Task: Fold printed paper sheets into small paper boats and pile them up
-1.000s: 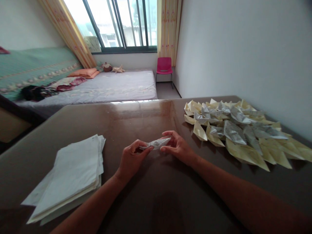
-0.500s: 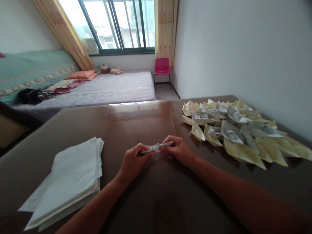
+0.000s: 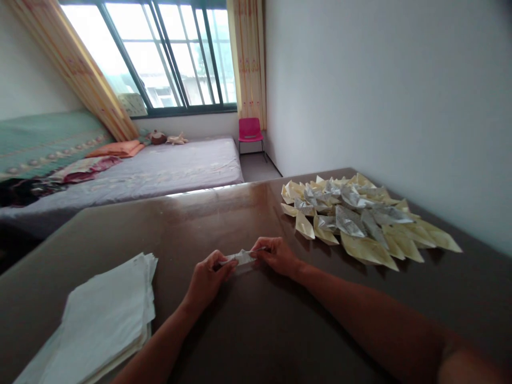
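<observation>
Between my hands, just above the brown table, is a small folded paper boat (image 3: 242, 257) in printed whitish paper. My left hand (image 3: 210, 273) pinches its left end between thumb and fingers. The right end is pinched by my right hand (image 3: 275, 255), and the fingers cover part of it. Off to the right lies a group of folded paper boats (image 3: 352, 222), some cream and some grey with print, packed close together. A stack of white paper sheets (image 3: 108, 312) lies left of my left forearm, its edges uneven.
The glossy brown table (image 3: 192, 224) stretches ahead to its far edge. Beyond it stand a bed (image 3: 192, 165) with a pale sheet and a pink chair (image 3: 250, 130). A white wall (image 3: 360, 96) runs along the right side.
The view has tilted up and turned slightly right, so the table things sit lower and further left. Both hands keep hold of the paper boat, with slightly more of its middle showing between them.
</observation>
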Demonstrator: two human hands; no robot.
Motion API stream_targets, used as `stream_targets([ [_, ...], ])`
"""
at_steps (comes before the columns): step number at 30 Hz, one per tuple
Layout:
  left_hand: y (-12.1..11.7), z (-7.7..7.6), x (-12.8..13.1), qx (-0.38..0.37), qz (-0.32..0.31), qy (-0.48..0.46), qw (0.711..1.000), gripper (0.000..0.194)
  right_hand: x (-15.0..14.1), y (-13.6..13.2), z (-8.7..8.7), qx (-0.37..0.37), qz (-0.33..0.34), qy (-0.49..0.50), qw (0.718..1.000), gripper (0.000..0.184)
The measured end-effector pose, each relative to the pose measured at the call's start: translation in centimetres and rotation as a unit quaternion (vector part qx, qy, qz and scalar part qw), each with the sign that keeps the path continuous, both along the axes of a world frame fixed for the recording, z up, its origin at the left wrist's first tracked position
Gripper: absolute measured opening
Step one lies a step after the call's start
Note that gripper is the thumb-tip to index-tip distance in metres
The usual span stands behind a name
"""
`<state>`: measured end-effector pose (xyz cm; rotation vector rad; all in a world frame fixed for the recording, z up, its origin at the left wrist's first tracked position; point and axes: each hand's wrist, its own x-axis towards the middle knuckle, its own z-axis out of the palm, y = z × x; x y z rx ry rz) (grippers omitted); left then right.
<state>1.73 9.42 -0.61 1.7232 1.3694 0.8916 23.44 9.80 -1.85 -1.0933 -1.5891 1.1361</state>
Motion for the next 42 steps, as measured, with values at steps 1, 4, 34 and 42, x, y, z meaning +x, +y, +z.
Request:
stream_targets([
  [1, 0.1, -0.1, 0.1, 0.001, -0.003, -0.004, 1.0, 0.034, 0.0, 0.1, -0.1, 0.007, 0.0, 0.001, 1.0, 0.019],
  [4, 0.3, -0.3, 0.1, 0.009, -0.013, -0.014, 1.0, 0.034, -0.1, 0.4, -0.4, 0.019, -0.001, -0.006, 1.0, 0.019],
  [34, 0.1, -1.1, 0.5, 0.193, -0.065, 0.119, 0.972, 0.041, 0.3, 0.5, -0.5, 0.151, -0.045, -0.19, 0.969, 0.021],
  [42, 0.7, -1.8, 0.1, 0.192, -0.084, 0.117, 0.971, 0.035, 0.3, 0.3, -0.3, 0.164, -0.016, -0.191, 0.968, 0.026],
])
